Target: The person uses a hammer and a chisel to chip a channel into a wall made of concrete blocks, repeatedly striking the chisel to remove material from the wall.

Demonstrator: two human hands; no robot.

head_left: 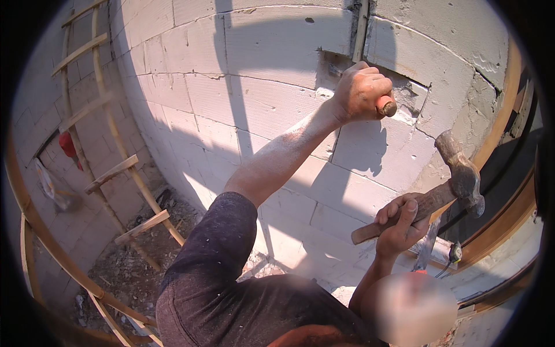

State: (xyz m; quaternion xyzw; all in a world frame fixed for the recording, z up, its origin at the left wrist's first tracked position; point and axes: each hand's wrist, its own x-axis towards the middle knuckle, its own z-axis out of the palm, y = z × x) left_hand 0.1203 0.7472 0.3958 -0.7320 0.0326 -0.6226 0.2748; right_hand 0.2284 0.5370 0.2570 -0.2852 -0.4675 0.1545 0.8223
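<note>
High on the pale block wall (272,110), my left hand (363,91) is closed around a wooden-handled chisel (386,106). Its round handle end pokes out below my fist, and its blade is mostly hidden by the hand and the wall. A rough recess (413,95) with chipped edges is cut into the blocks right behind that hand. Lower and to the right, my right hand (403,228) grips a hammer (425,203) by its worn wooden handle. The hammer's dusty metal head (461,173) points up and right, apart from the chisel and the wall recess.
A cable or pipe (361,32) runs down a groove into the recess. A wooden-framed opening (491,231) bends along the right, with a flat metal blade (428,246) near it. Leftward, a pole ladder (101,75) leans over rubble (124,277), beside a red object (67,144).
</note>
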